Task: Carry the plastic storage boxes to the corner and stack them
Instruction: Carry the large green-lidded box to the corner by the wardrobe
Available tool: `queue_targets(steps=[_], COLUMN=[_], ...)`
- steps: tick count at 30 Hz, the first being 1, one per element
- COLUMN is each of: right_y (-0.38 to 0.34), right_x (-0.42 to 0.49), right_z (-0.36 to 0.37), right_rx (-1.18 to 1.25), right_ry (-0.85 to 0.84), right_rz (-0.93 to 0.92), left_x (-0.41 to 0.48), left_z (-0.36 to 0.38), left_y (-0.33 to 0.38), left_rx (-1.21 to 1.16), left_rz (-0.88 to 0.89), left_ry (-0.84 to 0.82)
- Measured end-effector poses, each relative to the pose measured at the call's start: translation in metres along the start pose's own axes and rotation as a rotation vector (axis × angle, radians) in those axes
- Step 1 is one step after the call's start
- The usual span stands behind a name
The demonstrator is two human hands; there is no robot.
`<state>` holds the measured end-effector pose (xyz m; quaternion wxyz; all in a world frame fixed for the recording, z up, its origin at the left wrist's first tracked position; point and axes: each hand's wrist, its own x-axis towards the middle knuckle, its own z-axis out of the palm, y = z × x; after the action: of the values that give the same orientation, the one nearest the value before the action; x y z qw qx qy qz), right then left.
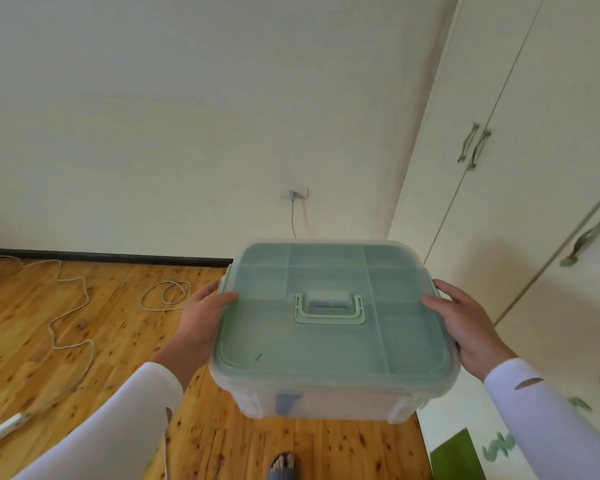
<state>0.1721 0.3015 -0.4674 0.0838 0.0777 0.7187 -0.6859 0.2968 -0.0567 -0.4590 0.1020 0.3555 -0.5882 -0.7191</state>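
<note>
Carrying the box (333, 327), left hand (201, 313) and right hand (465, 327) gripping its sides, thumbs on top. It's in the air over the floor (84, 341), facing the far corner (392, 230) beside the wardrobe (520, 202). Next, I reckon: step closer, set it down flat.

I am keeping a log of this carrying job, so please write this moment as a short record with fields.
held: storage box, clear body, green lid, off the floor
left: left hand grips its left edge
right: right hand grips its right edge
handle: lid handle lies flat
floor: wooden floor with loose white cable
beside: wardrobe at right, doors closed
</note>
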Motion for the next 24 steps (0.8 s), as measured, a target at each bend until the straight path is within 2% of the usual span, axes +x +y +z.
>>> queue_targets(steps=[13,24], right_y=[-0.019,-0.04], right_x=[0.193,0.331], right_z=[0.054,0.077], right_rx=[-0.05,-0.028], right_ry=[0.049,0.113], right_rz=[0.033,0.092], left_x=[0.206,0.336], left_z=[0.082,0.153], left_y=[0.051,0.081], left_rx=[0.049,0.071], left_rz=[-0.016,-0.078], left_ry=[-0.095,-0.102])
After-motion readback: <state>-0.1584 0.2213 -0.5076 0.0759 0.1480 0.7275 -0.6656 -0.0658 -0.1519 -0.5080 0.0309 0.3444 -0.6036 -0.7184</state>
